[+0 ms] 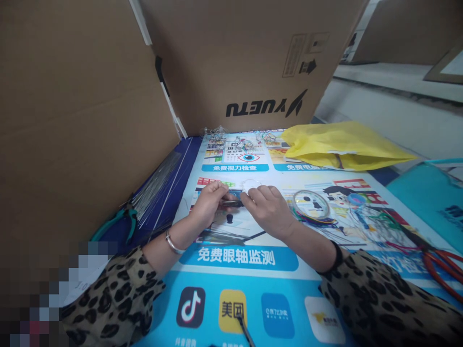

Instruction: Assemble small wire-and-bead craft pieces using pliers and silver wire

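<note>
In the middle of the printed sheet, my left hand (210, 205) is closed in a pinch, its palm turned inward. Close beside it, my right hand (269, 208) has its fingers curled. A slim dark piece (232, 204) spans the gap between the two hands, and both sets of fingers meet it; its kind is unclear. Just behind the fingers shows a thin, clear-looking wire loop (251, 184). What lies inside the fingers is hidden. Under the hands rests a bundle of thin dark wires (220, 237).
Green-handled pliers (132, 224) and straight wires (157, 185) lie left. A tape roll (311, 205) with coloured cords sits right, near red-handled scissors (443, 265). Tangled wire pieces (217, 135) and a yellow bag (343, 142) lie behind, before a cardboard wall (246, 62).
</note>
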Motion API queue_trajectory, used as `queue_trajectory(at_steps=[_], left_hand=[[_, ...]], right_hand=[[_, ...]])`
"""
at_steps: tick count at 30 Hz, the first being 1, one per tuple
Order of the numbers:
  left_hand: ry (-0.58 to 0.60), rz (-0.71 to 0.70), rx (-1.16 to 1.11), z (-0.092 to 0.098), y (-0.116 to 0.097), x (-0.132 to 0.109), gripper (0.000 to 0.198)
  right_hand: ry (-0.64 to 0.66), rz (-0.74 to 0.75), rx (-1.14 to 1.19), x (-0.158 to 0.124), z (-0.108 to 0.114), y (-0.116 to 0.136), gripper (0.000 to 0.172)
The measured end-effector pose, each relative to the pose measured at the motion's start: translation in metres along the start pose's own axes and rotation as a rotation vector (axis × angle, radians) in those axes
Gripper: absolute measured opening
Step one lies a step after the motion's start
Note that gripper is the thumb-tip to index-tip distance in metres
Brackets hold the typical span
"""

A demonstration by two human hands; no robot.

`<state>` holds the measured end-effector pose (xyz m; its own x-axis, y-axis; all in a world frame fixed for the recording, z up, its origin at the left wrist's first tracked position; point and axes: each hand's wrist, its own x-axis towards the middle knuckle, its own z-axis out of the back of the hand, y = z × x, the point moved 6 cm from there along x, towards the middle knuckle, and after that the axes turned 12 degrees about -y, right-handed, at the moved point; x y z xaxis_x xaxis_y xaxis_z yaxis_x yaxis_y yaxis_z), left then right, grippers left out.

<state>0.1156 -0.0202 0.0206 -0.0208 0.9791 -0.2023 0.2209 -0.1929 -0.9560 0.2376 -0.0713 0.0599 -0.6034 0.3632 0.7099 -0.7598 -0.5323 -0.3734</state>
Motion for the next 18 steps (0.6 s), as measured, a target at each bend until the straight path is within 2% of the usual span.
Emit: queue_trajectory(at_steps=[8,18], left_hand=[[-0.016,0.01,0.016,0.0021,0.0047,0.0016,0.022],[0.002,0.022,0.018,0.0007,0.0057,0.001,0.023]], right_hand=[[-0.057,0.022,0.003,0.0005,0.0011,0.0026,0.019],[-0.046,0.014,0.051,0.0011,-0.0006,0.002,0.021]])
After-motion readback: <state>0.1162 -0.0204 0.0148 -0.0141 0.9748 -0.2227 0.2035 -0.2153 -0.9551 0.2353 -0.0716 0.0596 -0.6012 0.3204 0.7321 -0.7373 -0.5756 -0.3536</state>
